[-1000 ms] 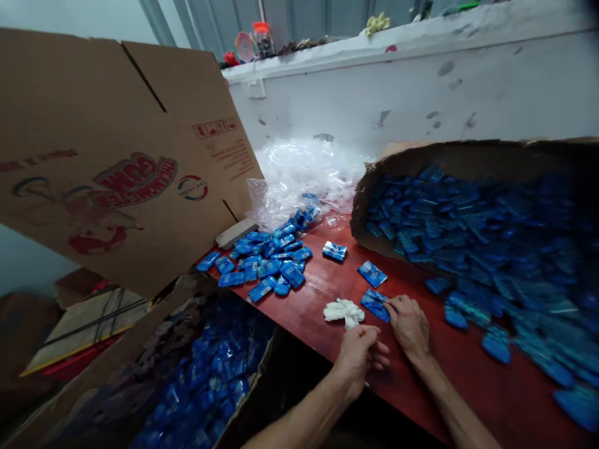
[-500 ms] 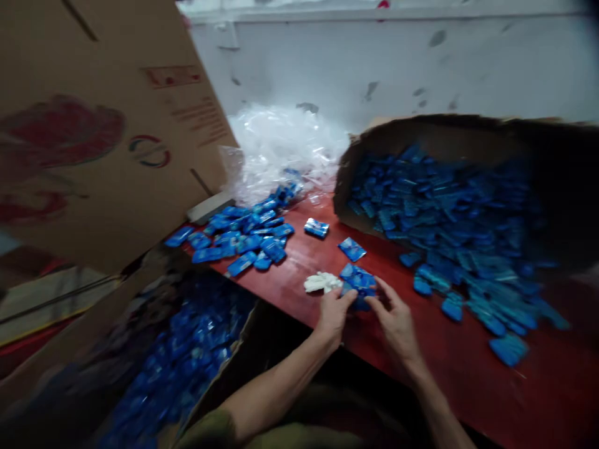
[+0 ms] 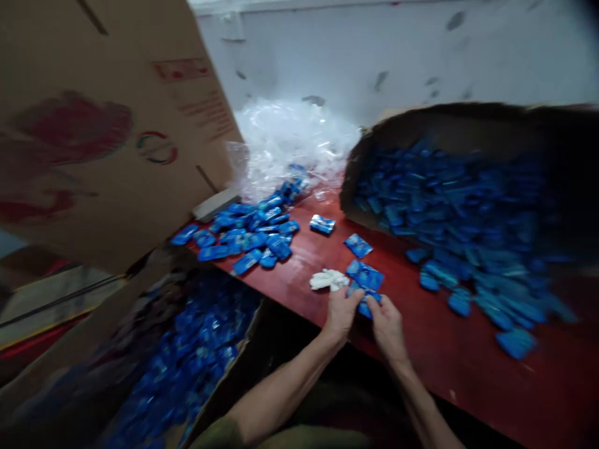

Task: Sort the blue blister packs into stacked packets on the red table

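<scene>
My left hand and my right hand are close together near the table's front edge. Both are closed, with thumbs and fingers pinching a small shiny blue packet between them; my fingers hide part of it. Just beyond it lies another flat blue packet. Left of that, near my left fingertips, is a small white lumpy bundle, whose kind I cannot make out. Farther back on the table are a single blue packet and a banded-looking blue and white packet.
A pile of blue packets covers the left table edge, before crumpled clear plastic bags. At right, an open carton on its side spills packets onto the red table. A tall carton stands left, above a box of packets.
My hands have drawn closer together and slightly toward the front edge, now pinching a packet there. The packet just beyond now shows more fully. The whole view has shifted slightly.
</scene>
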Action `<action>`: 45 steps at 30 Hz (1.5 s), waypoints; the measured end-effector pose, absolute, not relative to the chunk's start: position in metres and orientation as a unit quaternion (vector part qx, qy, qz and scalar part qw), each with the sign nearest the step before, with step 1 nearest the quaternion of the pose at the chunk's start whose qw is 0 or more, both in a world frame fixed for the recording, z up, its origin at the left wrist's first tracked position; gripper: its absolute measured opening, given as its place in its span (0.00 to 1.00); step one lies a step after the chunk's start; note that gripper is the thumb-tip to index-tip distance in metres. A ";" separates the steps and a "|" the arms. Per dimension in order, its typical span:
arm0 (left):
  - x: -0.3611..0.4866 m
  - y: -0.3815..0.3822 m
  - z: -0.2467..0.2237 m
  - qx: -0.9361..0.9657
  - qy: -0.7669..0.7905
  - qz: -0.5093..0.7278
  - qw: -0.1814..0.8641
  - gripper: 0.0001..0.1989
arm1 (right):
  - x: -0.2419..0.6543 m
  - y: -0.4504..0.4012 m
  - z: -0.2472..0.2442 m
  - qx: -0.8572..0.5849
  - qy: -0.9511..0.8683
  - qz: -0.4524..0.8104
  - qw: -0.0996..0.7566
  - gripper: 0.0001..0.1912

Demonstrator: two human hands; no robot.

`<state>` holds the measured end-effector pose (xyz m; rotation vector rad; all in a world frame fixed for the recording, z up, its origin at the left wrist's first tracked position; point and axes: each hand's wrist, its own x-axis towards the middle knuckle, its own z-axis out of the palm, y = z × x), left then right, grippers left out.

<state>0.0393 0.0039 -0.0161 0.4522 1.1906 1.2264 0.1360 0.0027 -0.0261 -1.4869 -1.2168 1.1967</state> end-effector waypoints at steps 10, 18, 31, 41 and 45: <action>0.035 0.008 -0.010 0.232 0.464 0.485 0.704 0.13 | 0.151 0.011 -0.020 -0.574 -0.615 0.395 0.369 0.17; 0.022 0.001 0.002 0.105 0.463 0.476 0.740 0.10 | 0.201 0.103 0.021 -0.634 -0.737 0.142 0.185 0.15; 0.023 -0.007 0.002 0.041 0.428 0.426 0.796 0.08 | 0.211 0.123 0.007 -0.642 -0.765 0.027 0.039 0.13; 0.025 -0.008 -0.005 0.048 0.441 0.470 0.763 0.09 | 0.214 0.063 0.034 -0.548 -0.472 0.507 0.469 0.21; 0.027 -0.009 -0.007 0.086 0.452 0.485 0.744 0.11 | 0.196 0.021 0.041 -0.466 -0.372 0.652 0.469 0.19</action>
